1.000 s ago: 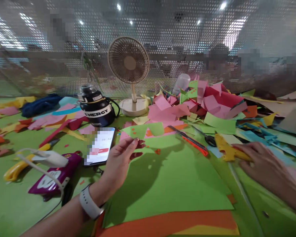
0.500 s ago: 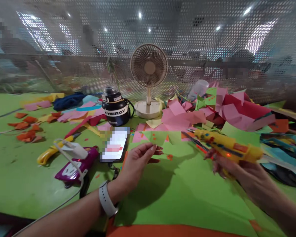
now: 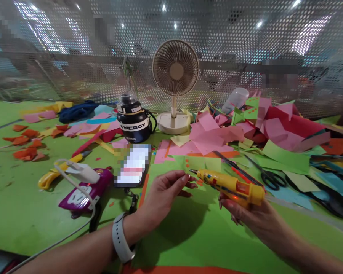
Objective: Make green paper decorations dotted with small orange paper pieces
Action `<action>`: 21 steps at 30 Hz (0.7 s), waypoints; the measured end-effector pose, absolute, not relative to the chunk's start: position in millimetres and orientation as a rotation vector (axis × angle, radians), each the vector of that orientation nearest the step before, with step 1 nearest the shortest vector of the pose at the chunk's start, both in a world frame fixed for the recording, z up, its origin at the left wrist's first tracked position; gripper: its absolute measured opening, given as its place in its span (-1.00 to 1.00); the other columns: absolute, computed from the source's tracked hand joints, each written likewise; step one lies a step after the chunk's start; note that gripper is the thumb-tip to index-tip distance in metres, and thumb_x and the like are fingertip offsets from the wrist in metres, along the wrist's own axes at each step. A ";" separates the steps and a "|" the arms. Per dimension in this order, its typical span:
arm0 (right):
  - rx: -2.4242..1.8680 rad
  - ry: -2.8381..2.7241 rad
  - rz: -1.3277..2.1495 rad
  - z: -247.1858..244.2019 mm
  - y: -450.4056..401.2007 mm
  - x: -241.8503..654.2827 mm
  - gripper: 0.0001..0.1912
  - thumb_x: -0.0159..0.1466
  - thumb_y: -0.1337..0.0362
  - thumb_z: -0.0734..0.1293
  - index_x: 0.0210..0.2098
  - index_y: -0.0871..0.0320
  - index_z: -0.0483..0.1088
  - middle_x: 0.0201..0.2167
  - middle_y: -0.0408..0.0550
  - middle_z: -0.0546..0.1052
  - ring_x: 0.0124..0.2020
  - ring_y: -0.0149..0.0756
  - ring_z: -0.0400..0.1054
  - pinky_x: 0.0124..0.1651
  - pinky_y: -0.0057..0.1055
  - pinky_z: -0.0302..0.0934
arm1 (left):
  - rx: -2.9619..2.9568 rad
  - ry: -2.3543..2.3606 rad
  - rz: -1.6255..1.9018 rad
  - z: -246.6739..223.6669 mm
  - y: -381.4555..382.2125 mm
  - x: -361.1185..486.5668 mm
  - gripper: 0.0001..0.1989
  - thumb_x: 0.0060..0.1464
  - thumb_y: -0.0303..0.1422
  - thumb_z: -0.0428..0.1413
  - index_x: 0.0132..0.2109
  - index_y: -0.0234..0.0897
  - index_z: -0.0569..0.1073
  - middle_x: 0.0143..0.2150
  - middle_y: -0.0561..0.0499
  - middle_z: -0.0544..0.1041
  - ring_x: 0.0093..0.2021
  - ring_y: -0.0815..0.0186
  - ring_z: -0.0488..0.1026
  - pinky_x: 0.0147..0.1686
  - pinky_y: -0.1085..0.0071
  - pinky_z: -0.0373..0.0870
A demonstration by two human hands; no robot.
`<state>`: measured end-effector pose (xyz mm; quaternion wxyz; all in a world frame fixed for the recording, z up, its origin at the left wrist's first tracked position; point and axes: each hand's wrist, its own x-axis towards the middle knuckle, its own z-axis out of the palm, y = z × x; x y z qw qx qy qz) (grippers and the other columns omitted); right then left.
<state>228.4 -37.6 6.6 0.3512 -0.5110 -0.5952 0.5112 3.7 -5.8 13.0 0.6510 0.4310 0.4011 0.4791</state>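
My left hand (image 3: 167,196), with a white watch strap round its wrist, hovers over a green paper sheet (image 3: 205,243). Its thumb and index finger are pinched together, and whatever lies between them is too small or hidden to name. My right hand (image 3: 248,215) is wrapped round the handle of a yellow glue gun (image 3: 230,186), whose small red light glows. The metal nozzle points left and is close to the left fingertips; whether it touches them or what they hold, I cannot tell. Small orange paper bits lie near the fingers.
A lit phone (image 3: 133,167), purple case (image 3: 103,180) with a white charger (image 3: 84,172) and yellow-handled cutter (image 3: 50,175) lie left. Behind stand a dark bottle (image 3: 135,125) and a fan (image 3: 175,70). Scissors (image 3: 270,179) and heaped pink paper scraps (image 3: 208,131) lie right.
My right hand has brought the glue gun leftward, so its nozzle is now beside my left fingertips. The scissors at right have come into view. My left hand keeps its pinch.
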 end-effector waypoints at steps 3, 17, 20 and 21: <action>-1.328 -1.541 1.311 5.5 -37.9 228.2 -0.62 0.18 0.00 0.36 -0.12 0.09 0.46 -0.44 -0.10 0.44 -0.54 -0.45 0.16 -0.57 -0.54 0.15 | 0.989 0.910 1.089 12.9 -6.3 4.2 -0.84 -0.03 -0.30 0.23 -0.30 -0.31 0.57 -0.36 -0.01 0.57 -0.34 0.33 0.50 -0.40 0.46 0.50; -1.369 -1.547 1.347 11.7 -40.2 224.2 -0.57 0.15 -0.06 0.36 -0.14 0.12 0.46 -0.55 -0.17 0.34 -0.58 -0.48 0.09 -0.58 -0.54 0.09 | 0.992 0.907 1.092 13.2 -6.4 4.9 -0.83 -0.03 -0.30 0.24 -0.29 -0.30 0.58 -0.36 -0.01 0.56 -0.34 0.32 0.50 -0.39 0.45 0.50; -1.377 -1.554 1.347 11.5 -40.3 225.0 -0.58 0.16 -0.06 0.35 -0.17 0.13 0.46 -0.55 -0.17 0.33 -0.57 -0.47 0.10 -0.57 -0.53 0.09 | 1.005 0.911 1.084 13.8 -6.8 5.3 -0.84 -0.01 -0.30 0.23 -0.29 -0.30 0.58 -0.36 -0.01 0.56 -0.34 0.32 0.50 -0.38 0.43 0.50; -1.380 -1.557 1.348 11.8 -40.3 225.0 -0.58 0.16 -0.06 0.35 -0.17 0.13 0.46 -0.54 -0.17 0.33 -0.57 -0.47 0.10 -0.57 -0.53 0.10 | 1.010 0.915 1.081 14.0 -7.1 5.4 -0.84 -0.01 -0.30 0.22 -0.29 -0.30 0.58 -0.35 -0.01 0.56 -0.33 0.31 0.50 -0.38 0.43 0.50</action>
